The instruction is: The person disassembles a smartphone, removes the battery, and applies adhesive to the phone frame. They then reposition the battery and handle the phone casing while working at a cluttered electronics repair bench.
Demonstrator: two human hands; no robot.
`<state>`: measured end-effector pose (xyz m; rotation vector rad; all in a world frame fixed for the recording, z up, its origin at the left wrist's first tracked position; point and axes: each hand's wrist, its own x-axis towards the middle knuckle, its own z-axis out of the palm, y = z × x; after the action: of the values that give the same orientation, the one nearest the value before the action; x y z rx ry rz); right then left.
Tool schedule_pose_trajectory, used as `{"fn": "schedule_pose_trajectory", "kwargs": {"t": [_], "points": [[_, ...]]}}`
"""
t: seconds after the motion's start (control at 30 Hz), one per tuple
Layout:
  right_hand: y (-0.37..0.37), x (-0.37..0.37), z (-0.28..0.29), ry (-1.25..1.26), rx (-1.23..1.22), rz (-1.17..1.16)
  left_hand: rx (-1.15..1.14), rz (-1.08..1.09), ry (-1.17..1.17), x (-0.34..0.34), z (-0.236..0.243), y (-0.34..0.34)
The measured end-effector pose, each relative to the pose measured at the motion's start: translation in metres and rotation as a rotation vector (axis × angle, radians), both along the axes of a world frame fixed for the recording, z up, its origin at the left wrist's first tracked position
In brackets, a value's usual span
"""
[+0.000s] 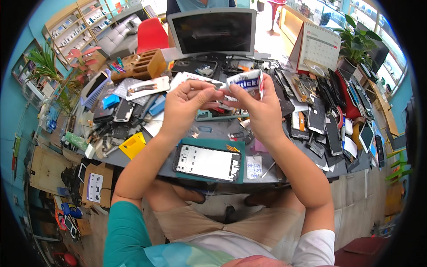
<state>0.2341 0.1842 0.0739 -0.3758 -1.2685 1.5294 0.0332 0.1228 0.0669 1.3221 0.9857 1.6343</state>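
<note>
Above the middle of the desk, my right hand grips a small white packet with blue and red print, its top edge crumpled. Close to its left side, my left hand is closed, thumb and fingertips pinched together. What those fingertips hold, if anything, is too small to tell. Nearer to me, a phone's frame with a bare silvery inside lies on a green mat. Beyond the hands lies a white card-like piece, partly hidden by my left hand.
Loose phones and parts are heaped on the right, more parts on the left. A silver-framed screen stands at the back, with a person behind it. A desk calendar, potted plant and wooden organizer stand around the desk.
</note>
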Motion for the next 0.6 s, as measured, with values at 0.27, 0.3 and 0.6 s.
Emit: {"fn": "schedule_pose_trajectory", "kwargs": {"t": [0.27,0.3,0.6], "points": [[-0.003,0.001,-0.009,-0.042,0.043,0.001,0.001,-0.040,0.028,0.001,-0.005,-0.003],[-0.002,0.002,-0.010,-0.071,0.074,-0.022,-0.002,-0.037,0.046,0.003,-0.006,-0.004],[-0.002,-0.002,-0.014,-0.121,0.144,-0.005,0.033,-0.023,0.060,0.003,-0.007,-0.004]]}}
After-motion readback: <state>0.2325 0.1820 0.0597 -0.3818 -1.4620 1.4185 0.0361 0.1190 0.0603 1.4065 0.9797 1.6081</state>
